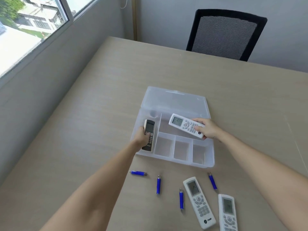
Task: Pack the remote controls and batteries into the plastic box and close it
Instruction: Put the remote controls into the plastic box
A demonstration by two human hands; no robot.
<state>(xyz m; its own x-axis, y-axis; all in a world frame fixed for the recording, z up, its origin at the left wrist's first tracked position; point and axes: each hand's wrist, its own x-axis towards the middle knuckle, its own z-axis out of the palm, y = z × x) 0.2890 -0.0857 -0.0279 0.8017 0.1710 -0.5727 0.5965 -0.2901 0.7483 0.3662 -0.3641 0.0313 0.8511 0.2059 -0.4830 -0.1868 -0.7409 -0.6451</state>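
A clear plastic box point(210, 157) lies open on the table, its lid point(175, 99) folded back flat. My left hand point(141, 138) grips a black-faced remote point(150, 132) over the box's long left compartment. My right hand point(209, 128) holds a white remote point(181, 122) tilted above the large back compartment. Two more white remotes, one point(199, 202) and another point(227, 212), lie on the table near me. Several blue batteries lie in front of the box, among them one point(138, 173), a second point(158, 185) and a third point(181, 199).
The box's three small front compartments point(180, 150) hold nothing. A black mesh office chair point(226, 34) stands at the table's far edge. A grey wall with a window point(33, 22) runs along the left.
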